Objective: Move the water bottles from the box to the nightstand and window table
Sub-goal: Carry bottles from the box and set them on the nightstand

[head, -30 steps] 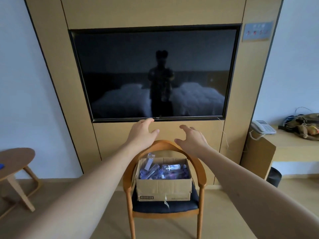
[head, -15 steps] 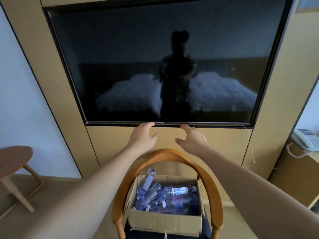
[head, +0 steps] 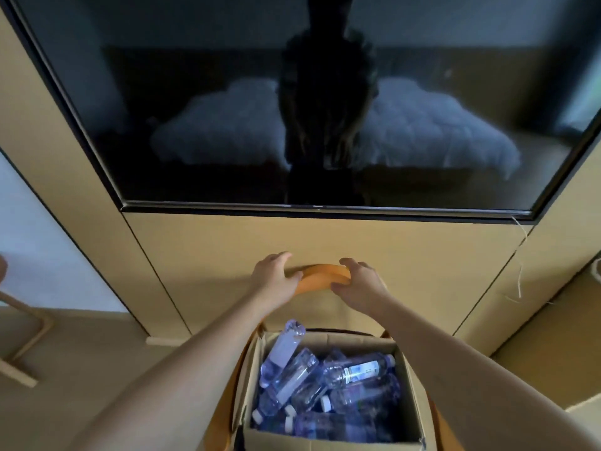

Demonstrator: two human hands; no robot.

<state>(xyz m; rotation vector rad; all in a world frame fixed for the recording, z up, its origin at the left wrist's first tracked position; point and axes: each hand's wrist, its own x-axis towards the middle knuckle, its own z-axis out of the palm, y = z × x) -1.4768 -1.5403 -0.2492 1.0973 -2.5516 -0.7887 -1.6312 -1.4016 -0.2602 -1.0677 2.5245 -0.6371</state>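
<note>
A wall of light wooden panels [head: 374, 255] fills the view, and a large dark television screen [head: 227, 92] is set into its upper part. The screen reflects a bed with white covers and a dark standing figure. At the far left there is a pale wall [head: 42, 255], and below it the bent wooden leg of a small table [head: 29, 340] stands on the beige floor [head: 97, 346]. At the far right a thin cord [head: 519, 265] hangs down from the lower right corner of the screen.

In the middle, a wooden chair stands close to the panels; its curved orange-brown backrest [head: 320, 276] shows between the two hands. The left hand [head: 273, 281] lies over the left part of the backrest with fingers curled over the top edge and the thumb on the near side, so it grips the wood. The right hand [head: 361, 283] does the same on the right part, fingers bent over the top and thumb under the front.

Below the hands, between the two forearms, an open cardboard box [head: 409, 402] rests on the chair seat. The water bottles [head: 325, 392] are all inside it, lying in a loose pile. One bottle [head: 283, 349] leans up at the back left corner of the box and reaches above its rim. Another, with a white label [head: 361, 371], lies on top toward the back right corner.
</note>
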